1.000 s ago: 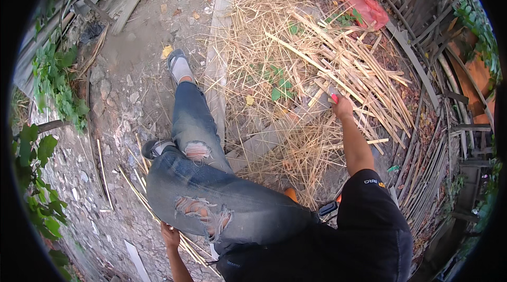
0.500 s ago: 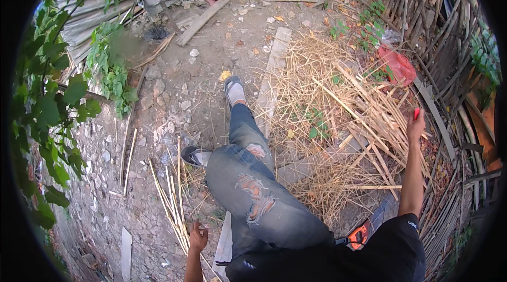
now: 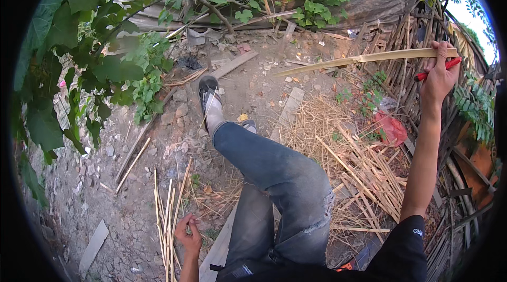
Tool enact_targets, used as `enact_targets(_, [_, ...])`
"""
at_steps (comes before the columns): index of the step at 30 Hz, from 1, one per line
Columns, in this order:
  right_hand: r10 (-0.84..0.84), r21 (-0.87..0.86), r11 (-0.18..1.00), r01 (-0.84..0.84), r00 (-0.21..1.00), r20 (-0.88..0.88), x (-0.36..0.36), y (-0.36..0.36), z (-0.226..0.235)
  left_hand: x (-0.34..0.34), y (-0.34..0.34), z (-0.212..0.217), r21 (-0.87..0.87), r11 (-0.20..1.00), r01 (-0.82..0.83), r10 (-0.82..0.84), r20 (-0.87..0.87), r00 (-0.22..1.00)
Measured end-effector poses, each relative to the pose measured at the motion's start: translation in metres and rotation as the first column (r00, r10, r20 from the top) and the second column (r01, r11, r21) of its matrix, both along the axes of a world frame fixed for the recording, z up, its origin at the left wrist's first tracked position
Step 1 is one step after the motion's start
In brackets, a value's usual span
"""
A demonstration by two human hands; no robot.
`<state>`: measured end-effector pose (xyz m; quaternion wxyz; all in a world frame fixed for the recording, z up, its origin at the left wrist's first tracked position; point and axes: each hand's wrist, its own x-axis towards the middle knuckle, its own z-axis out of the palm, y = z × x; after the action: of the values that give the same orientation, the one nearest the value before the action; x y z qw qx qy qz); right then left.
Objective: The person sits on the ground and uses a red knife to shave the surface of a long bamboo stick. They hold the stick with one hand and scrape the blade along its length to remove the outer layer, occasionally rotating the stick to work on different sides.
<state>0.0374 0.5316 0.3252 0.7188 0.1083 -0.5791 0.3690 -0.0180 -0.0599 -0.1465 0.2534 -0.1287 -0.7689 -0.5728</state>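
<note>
Raised at the right, my right hand [image 3: 442,78] is closed around one end of a split bamboo strip [image 3: 364,58], which reaches leftward over the ground. The same hand also grips a slim red and black tool [image 3: 422,76]; its exact kind does not show. My left hand [image 3: 188,233] hangs low at the left, fingers loosely bent and apart, with nothing seen in them. Beside it lie several thin bamboo strips [image 3: 168,224].
A pile of bamboo strips and shavings [image 3: 348,155] covers the ground right of my legs. Beyond it are a red plastic bag [image 3: 391,128] and a stick fence [image 3: 406,33]. A board [image 3: 288,110] lies ahead; leafy branches [image 3: 79,70] hang at the left. An orange handle [image 3: 346,266] shows near my waist.
My right hand has risen from the pile and now holds up a bamboo strip. One leg has swung forward, its foot farther out. The view has tilted up, showing more wall and fence.
</note>
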Motion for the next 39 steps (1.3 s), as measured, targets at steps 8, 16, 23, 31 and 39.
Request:
enact_targets(8, [0.460,-0.098,0.887,-0.451,0.883,0.092,-0.052,-0.096,0.026,-0.021,0.071,0.171,-0.013,0.998,0.054,-0.054,-0.421,0.905])
enact_targets(16, [0.613,-0.307,0.788,-0.534,0.731,0.301,-0.058,-0.117,-0.001,-0.038,0.122,0.265,-0.155,0.838,0.524,-0.542,-0.114,0.833])
enact_targets(23, [0.645,-0.372,0.755,-0.540,0.713,0.274,-0.098,-0.090,-0.048,-0.050,0.201,0.243,0.213,0.501,0.839,-0.816,0.441,0.375])
enact_targets(31, [0.570,-0.384,0.574,-0.724,0.016,0.822,-0.085,-0.130,-0.171,-0.042,0.223,0.239,0.337,0.607,0.720,-0.776,0.448,0.445])
enact_targets(39, [0.486,-0.266,0.593,-0.760,0.074,0.871,-0.090,-0.094,-0.194,-0.044,0.238,0.260,0.333,0.623,0.708,-0.746,0.524,0.411])
